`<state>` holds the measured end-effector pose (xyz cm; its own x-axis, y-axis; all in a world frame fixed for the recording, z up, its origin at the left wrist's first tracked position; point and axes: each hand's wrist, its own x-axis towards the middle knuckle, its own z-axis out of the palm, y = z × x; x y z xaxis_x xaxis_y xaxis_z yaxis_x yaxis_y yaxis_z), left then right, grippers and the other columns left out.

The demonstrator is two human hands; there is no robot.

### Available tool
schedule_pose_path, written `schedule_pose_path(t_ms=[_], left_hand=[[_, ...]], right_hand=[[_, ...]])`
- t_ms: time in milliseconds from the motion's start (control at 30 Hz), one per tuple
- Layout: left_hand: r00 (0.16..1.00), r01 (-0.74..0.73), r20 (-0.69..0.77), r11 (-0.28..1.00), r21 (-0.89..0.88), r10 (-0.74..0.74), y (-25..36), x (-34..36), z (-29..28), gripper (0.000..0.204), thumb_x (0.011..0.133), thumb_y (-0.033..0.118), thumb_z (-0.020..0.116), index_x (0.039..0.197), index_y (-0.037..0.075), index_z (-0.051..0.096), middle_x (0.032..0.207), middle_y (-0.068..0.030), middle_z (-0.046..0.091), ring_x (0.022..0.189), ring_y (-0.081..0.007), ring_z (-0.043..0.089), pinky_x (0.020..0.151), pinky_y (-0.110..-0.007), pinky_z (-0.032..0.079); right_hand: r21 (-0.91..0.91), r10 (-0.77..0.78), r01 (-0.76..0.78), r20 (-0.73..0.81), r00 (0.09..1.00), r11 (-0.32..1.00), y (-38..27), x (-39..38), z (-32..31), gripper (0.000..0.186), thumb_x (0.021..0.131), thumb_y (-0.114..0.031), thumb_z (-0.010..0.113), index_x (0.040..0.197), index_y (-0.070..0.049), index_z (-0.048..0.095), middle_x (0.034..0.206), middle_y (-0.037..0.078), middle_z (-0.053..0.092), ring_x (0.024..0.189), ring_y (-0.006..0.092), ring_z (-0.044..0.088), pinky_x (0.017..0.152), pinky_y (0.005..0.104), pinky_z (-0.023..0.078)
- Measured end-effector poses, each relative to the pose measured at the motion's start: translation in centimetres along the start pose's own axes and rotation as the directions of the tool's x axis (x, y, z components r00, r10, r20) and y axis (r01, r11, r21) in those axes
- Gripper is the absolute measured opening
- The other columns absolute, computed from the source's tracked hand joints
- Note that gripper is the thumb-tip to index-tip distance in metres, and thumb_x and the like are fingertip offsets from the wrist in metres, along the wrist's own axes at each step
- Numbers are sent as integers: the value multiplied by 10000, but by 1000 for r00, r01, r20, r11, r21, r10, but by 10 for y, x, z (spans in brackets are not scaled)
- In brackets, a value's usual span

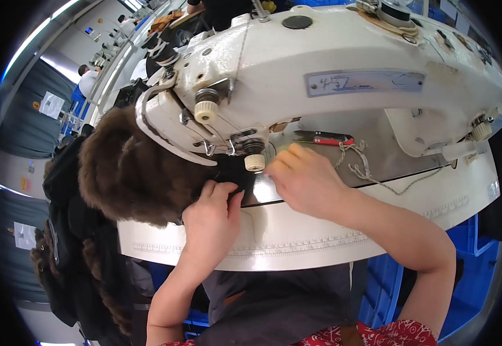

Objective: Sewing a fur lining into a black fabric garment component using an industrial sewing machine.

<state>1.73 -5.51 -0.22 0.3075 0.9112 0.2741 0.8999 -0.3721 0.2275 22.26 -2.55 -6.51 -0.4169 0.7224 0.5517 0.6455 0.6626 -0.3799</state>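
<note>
A white sewing machine point(274, 52) stands over the table in front of me. A bulky brown fur piece point(127, 173) with a dark fabric edge lies at the left of its head. My left hand point(212, 219) is closed on the near edge of this fur piece, thumb and fingers pinched together on the dark part. My right hand point(308, 179) is just right of the needle area, its fingers curled and their tips close to the lower dial point(255, 162). Whatever those fingertips hold, if anything, is hidden. The needle itself is hidden behind the machine head.
Red-and-black thread snips point(326, 139) with a knotted grey cord point(358, 161) lie on the metal bed, right of my right hand. A ruler scale point(297, 245) runs along the white tabletop's front. Dark fur-trimmed garments point(83, 230) pile at the left. Blue crates point(464, 288) stand below right.
</note>
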Motion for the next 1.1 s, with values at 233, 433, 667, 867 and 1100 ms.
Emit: schedule_pose_path(t_ms=[233, 433, 667, 867, 1100], left_hand=[[999, 38, 9, 980, -197, -37, 4, 3, -5, 81, 856, 63, 714, 932, 45, 693, 856, -99, 634, 644, -320, 635, 587, -394, 507], [967, -208, -158, 976, -56, 197, 3, -2, 12, 139, 809, 37, 710, 944, 69, 701, 859, -73, 625, 623, -271, 628, 562, -353, 506], [938, -317, -57, 914, 253, 341, 10, -14, 23, 263, 720, 98, 640, 977, 51, 676, 870, -50, 547, 694, -188, 613, 543, -299, 510], [946, -261, -139, 944, 202, 291, 8, -21, 32, 289, 731, 100, 636, 1010, 30, 662, 881, -60, 548, 694, -179, 615, 539, -282, 517], [813, -559, 226, 828, 47, 536, 32, -31, -30, 275, 709, 90, 657, 965, -6, 685, 1008, -159, 650, 806, -253, 645, 726, -343, 546]], right_hand=[[29, -176, 176, -2, 984, 984, -17, -13, 15, 326, 804, -77, 630, 1117, 2, 676, 1181, 122, 671, 1158, 271, 581, 1032, 402, 426], [48, -288, 286, 41, 957, 957, -13, -8, 11, 320, 828, -118, 602, 1112, 11, 674, 1144, 131, 680, 1152, 259, 589, 1081, 400, 378], [203, -87, 75, 53, 995, 976, -7, -7, -7, 326, 749, -66, 629, 1070, -104, 671, 949, 17, 684, 917, 241, 628, 721, 376, 534], [196, -123, 105, 82, 989, 975, -11, 0, -3, 404, 735, -33, 643, 1129, -117, 668, 924, -6, 679, 862, 233, 614, 685, 359, 537], [168, -257, 227, 179, 950, 959, -10, 0, -15, 439, 740, -77, 674, 1176, -131, 669, 956, -17, 670, 852, 200, 610, 701, 323, 546]])
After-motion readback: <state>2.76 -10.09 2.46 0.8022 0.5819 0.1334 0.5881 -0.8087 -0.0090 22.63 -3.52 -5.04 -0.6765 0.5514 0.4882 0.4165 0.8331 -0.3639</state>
